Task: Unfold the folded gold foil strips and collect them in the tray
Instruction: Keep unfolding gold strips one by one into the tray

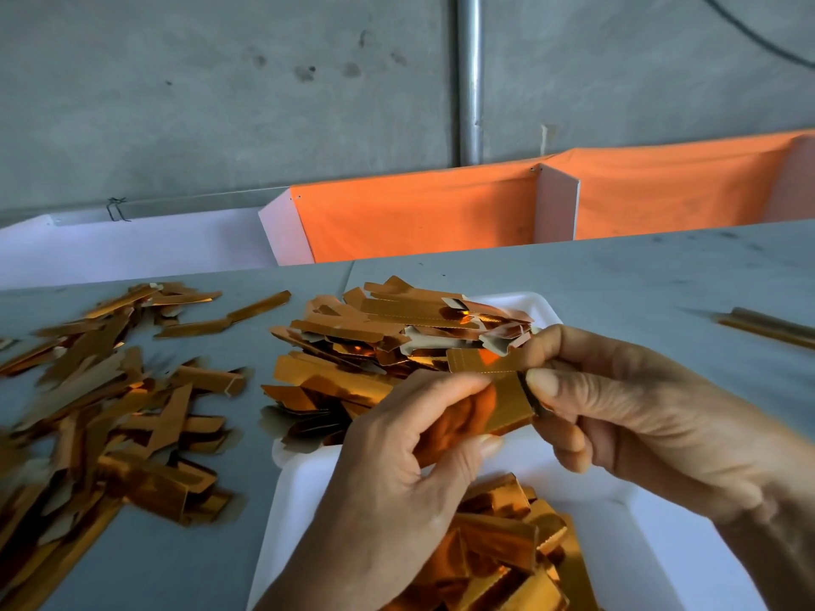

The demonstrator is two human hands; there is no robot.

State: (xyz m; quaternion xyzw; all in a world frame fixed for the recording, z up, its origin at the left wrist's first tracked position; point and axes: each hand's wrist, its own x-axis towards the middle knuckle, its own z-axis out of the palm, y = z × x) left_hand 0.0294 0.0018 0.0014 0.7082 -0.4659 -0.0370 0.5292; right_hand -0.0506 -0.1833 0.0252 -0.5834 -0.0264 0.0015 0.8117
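Workshop: bare concrete wall (220, 103), metal pipe (469, 81), grey worktable (617, 275), orange cloth dividers (419, 213).

A grey concrete wall (220, 103) fills the background from nine to three o'clock, with a metal pipe (469, 77) running down it at about one o'clock and a dark cable (758, 35) crossing the far corner at two. Below the wall, an orange cloth (419, 218) hangs between white boards (558, 200) (a second orange panel lies further right). The grey tabletop (639, 275) bears thin brownish sticks (772, 328) at three o'clock.
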